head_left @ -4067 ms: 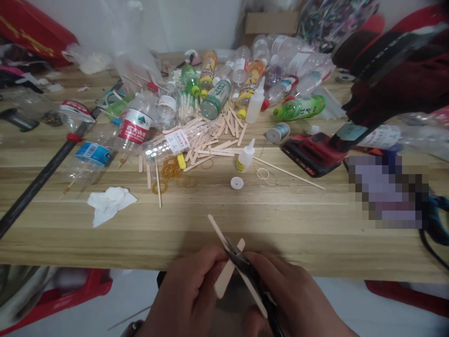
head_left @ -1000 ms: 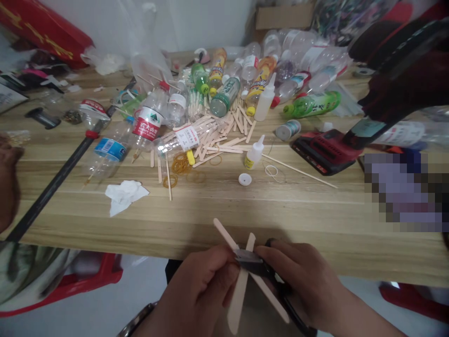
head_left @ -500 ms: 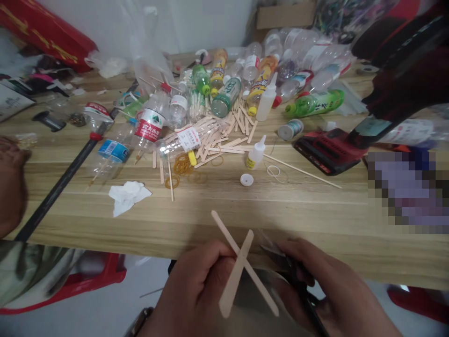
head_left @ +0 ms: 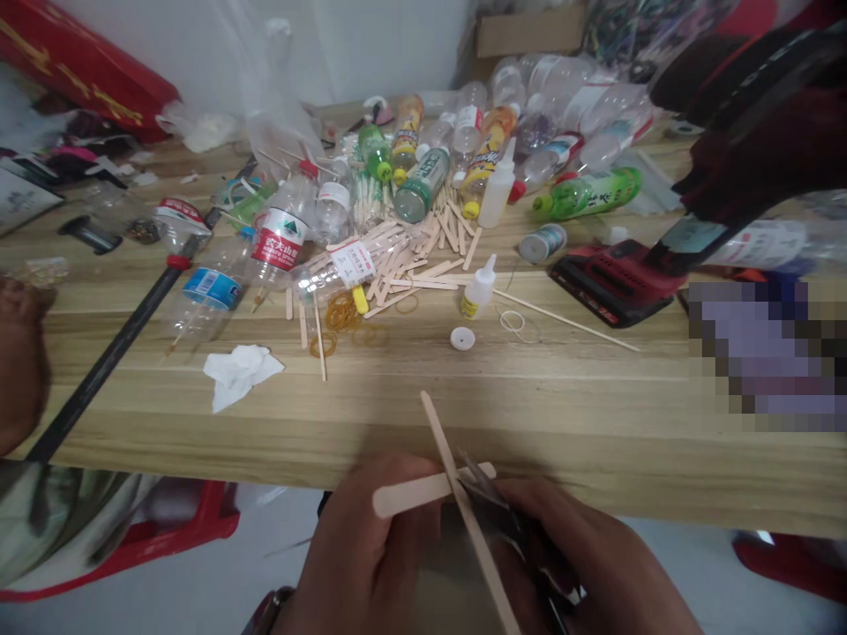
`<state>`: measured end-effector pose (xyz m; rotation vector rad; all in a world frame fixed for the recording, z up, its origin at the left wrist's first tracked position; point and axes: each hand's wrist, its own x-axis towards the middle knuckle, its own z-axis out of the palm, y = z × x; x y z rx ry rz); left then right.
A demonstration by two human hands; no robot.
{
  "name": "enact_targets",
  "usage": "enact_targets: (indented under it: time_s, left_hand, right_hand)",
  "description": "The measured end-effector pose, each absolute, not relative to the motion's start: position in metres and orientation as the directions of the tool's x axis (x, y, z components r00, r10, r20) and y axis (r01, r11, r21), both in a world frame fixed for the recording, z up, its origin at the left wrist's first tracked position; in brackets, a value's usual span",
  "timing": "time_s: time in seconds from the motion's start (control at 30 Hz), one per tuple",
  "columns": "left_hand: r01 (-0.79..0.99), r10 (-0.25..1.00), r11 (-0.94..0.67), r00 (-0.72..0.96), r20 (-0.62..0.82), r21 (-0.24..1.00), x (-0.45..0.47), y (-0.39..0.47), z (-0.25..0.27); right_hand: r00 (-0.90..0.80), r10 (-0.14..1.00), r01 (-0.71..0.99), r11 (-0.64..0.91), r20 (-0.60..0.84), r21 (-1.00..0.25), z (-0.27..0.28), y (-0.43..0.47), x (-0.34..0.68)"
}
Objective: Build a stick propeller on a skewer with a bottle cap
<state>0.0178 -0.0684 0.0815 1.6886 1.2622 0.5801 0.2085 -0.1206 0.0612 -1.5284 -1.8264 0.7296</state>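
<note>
Just over the table's front edge, my left hand (head_left: 371, 547) is closed on two crossed craft sticks. One wooden stick (head_left: 410, 495) lies nearly level across the fingers; the other, a longer-looking craft stick (head_left: 480, 542), slants down to the right across it. My right hand (head_left: 595, 547) grips dark-handled scissors (head_left: 493, 498), their metal blades beside the place where the sticks cross. Whether the blades touch the wood I cannot tell. Some fingers of both hands are hidden.
Beyond my hands stand a small glue bottle (head_left: 478, 287) and a white cap (head_left: 462, 339). Loose craft sticks (head_left: 403, 265), rubber bands (head_left: 342, 312) and plastic bottles (head_left: 423, 185) crowd the back. A cordless drill (head_left: 615, 278) stands right; another person's hand (head_left: 19, 370) rests left.
The crossed sticks have turned in my left hand, the wider-looking one now nearly level. My right hand has brought the scissors leftward to the crossing.
</note>
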Motion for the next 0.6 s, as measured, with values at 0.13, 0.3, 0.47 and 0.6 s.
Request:
enact_targets:
  time_s: [0.13,0.3,0.47,0.6]
  left_hand:
    - [0.463,0.904,-0.023,0.388,-0.180,0.886,0.019,-0.067,0.085]
    - [0.477,0.906,-0.023,0.382,-0.184,0.878,0.018,-0.069,0.084]
    - [0.495,0.904,-0.069,0.397,-0.155,0.866,0.018,-0.071,0.083]
    - [0.504,0.915,-0.092,0.384,-0.127,0.859,0.018,-0.075,0.081]
  right_hand:
    - [-0.172,0.977,0.621,0.207,0.126,-0.756,0.058,-0.117,0.207]
    - [-0.197,0.971,0.663,0.234,0.136,-0.711,0.058,-0.117,0.208]
    - [-0.211,0.971,0.726,0.231,0.110,-0.648,0.053,-0.118,0.209]
    - [-0.243,0.960,0.761,0.277,0.137,-0.587,0.050,-0.119,0.209]
